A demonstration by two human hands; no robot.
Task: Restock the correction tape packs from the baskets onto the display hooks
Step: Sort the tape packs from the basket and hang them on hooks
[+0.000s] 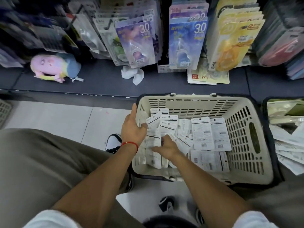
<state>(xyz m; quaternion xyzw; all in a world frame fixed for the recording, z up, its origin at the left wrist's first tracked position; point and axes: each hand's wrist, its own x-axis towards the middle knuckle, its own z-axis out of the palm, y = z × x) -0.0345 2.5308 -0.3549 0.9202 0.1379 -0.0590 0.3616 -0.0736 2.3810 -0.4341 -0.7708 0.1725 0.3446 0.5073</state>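
- The right hand (167,148) reaches into the cream basket (246,155) near its left wall, fingers curled round upright white correction tape packs (153,150).
- The left hand (133,127) rests at the basket's left rim, forefinger straight, thumb touching a pack.
- More packs lie face down across the basket floor.
- Purple and blue hanging packs (136,43) fill the display hooks above the dark shelf (102,79).

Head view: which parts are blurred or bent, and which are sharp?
Head view: the hanging packs at top are soft and smeared; the shelf edge bows from wide-angle distortion; the cream basket and the card backs inside are sharper, though their print stays unreadable.
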